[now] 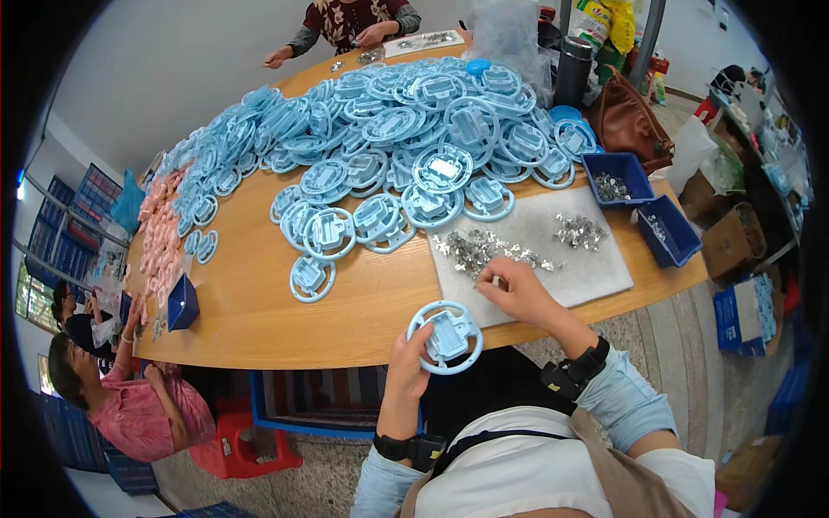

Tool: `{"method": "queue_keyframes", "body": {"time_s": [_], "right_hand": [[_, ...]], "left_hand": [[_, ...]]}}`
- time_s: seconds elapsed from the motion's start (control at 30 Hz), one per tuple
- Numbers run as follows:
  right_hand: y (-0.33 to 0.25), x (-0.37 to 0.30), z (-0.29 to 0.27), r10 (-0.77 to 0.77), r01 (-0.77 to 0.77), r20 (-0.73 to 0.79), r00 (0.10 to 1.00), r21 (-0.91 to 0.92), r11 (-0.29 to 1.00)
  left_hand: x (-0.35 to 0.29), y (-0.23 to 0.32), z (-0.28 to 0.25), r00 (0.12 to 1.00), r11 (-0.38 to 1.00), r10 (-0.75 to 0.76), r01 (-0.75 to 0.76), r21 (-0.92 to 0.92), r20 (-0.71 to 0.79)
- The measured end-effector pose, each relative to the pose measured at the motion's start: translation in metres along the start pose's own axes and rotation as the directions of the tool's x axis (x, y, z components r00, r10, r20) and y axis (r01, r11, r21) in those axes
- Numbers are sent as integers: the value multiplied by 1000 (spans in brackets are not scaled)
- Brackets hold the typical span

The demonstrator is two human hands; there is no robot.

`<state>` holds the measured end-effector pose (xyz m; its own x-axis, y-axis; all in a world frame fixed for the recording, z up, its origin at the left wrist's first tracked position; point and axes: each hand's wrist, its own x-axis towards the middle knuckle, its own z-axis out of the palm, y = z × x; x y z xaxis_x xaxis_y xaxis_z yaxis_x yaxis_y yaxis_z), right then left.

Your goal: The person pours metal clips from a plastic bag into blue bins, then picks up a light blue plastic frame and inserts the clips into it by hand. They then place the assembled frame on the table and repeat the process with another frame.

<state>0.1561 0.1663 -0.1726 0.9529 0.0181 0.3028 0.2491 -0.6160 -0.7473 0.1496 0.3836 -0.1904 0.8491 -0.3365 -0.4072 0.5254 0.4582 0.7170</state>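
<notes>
On the surface [259, 319], a heap of round plastic parts [406, 138] lies behind a flat mat [587, 268] strewn with small metal clips [484, 249], two bins [643, 203] at its right, one bin [181, 304] far left.

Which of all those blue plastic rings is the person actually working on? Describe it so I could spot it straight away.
Start at the round wooden table heaped with light blue rings. Come to its near edge, just left of the grey mat strewn with small metal clips. The ring there is the only one lifted off the table, gripped in the person's left hand, apart from the pile.
</notes>
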Motion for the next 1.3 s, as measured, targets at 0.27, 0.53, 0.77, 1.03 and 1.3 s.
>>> {"method": "queue_keyframes", "body": {"time_s": [0.27, 0.53, 0.77, 1.03, 1.3], "right_hand": [[-32, 5, 4, 12, -136, 306, 952, 387, 912], [-32, -1, 9, -61, -29, 290, 955, 295, 955], [-34, -10, 17, 23, -116, 264, 964, 343, 932], [-24, -13, 23, 112, -246, 306, 945, 444, 862], [-36, -23, 8, 74, -114, 151, 986, 275, 955]], "left_hand": [[6, -7, 11, 994, 995, -90, 87, 47, 58], [4, -8, 10, 989, 989, -97, 84, 121, 108], [6, -9, 8, 988, 990, -117, 108, 87, 100], [4, -11, 14, 991, 989, -116, 110, 95, 63], [4, -9, 15, 990, 990, -132, 130, 57, 50]]}}
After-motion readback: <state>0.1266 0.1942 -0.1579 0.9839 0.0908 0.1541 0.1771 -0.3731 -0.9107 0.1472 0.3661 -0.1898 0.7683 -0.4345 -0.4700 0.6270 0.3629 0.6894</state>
